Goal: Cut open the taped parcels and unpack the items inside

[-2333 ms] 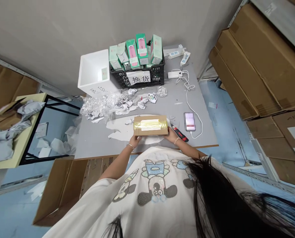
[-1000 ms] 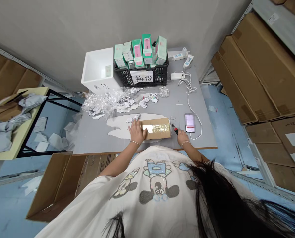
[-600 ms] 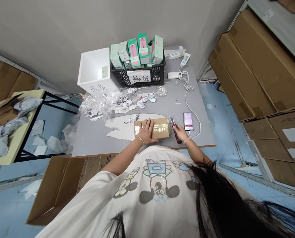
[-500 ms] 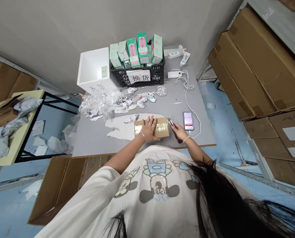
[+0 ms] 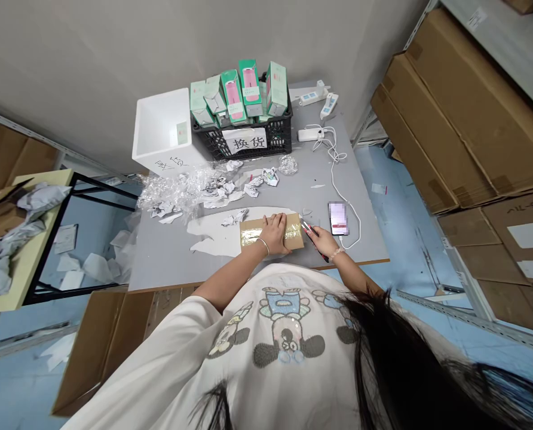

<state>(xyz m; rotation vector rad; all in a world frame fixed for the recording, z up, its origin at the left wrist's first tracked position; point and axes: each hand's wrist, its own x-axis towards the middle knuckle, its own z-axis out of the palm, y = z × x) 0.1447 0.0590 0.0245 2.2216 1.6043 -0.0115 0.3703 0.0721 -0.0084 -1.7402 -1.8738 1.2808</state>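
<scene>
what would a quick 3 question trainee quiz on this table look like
1. Which hand holds the utility knife?
2. True or false: the left hand rests flat on the taped cardboard parcel.
3. Fill in the blank: the mint-green cartons stand in a black plastic ____.

Key: 1. the right hand; 2. true; 3. crate.

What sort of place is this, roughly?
Probably a warehouse returns or exchange station: cardboard cartons on metal shelving, a taped parcel, and a black plastic crate of green boxes labelled 换货, meaning exchange.
</scene>
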